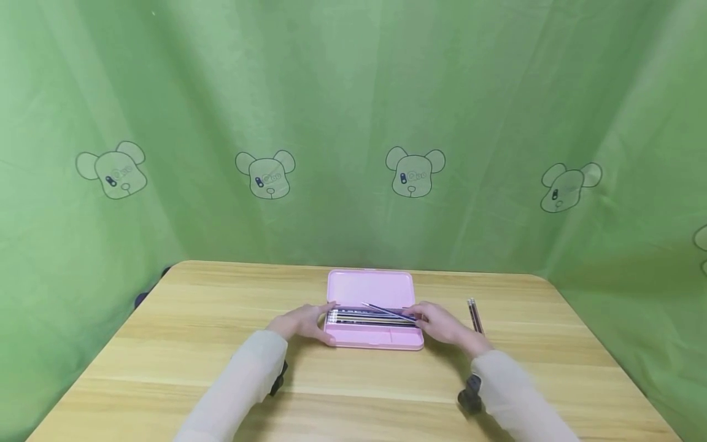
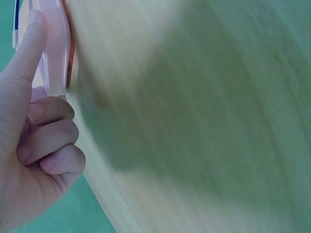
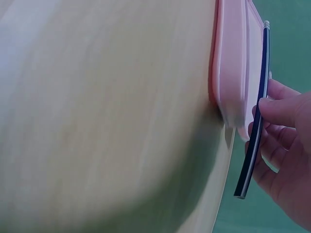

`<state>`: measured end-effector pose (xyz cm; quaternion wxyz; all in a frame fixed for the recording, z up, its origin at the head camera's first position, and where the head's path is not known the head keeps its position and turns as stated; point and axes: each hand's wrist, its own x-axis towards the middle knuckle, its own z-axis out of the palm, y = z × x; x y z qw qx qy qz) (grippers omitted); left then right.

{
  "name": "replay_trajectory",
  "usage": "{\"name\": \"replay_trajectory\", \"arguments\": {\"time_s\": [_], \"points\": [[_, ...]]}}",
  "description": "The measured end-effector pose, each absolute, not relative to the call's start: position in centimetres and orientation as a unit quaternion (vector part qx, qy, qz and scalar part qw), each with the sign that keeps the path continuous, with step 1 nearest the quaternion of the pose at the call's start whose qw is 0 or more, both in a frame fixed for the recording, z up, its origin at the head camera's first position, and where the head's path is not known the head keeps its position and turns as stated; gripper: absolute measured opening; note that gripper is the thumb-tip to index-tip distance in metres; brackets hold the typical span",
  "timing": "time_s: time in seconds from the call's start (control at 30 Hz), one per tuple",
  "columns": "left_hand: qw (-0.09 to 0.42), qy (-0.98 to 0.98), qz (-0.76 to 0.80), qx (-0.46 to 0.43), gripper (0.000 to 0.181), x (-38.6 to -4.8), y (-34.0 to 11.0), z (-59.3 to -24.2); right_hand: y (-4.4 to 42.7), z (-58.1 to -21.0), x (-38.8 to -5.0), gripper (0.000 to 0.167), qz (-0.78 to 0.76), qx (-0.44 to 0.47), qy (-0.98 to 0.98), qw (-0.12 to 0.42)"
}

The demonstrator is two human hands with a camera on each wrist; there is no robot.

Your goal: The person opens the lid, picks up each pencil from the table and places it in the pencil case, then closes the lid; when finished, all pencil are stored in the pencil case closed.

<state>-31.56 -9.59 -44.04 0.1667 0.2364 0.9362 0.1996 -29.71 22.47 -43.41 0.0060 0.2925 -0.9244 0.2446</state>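
An open pink pencil case (image 1: 359, 336) lies on the table, its lid (image 1: 370, 288) folded back. Several pencils (image 1: 356, 319) lie side by side in the long back compartment. My left hand (image 1: 301, 321) holds the case's left end, thumb at the front corner and a finger farther back; in the left wrist view the other fingers (image 2: 51, 133) are curled against its end. Over the right part of the case, my right hand (image 1: 439, 322) pinches a dark pencil (image 3: 265, 63) between thumb and fingers. That pencil slants across the row below it.
A few more pencils (image 1: 475, 314) lie on the wooden table (image 1: 221, 307) to the right of the case, partly behind my right wrist. A green curtain (image 1: 342, 227) with bear drawings hangs behind the table and along both sides.
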Motion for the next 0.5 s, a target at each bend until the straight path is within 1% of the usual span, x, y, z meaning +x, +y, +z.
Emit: {"name": "replay_trajectory", "arguments": {"time_s": [0.17, 0.5], "points": [[0.169, 0.938, 0.196, 0.231, 0.097, -31.6, -9.5, -44.0, 21.2, -43.4, -29.9, 0.032, 0.232, 0.304, -0.924, 0.003], [0.172, 0.939, 0.193, 0.225, 0.098, -31.5, -9.6, -44.0, 18.9, -43.6, -30.4, 0.034, 0.174, 0.342, -0.923, 0.029]]}}
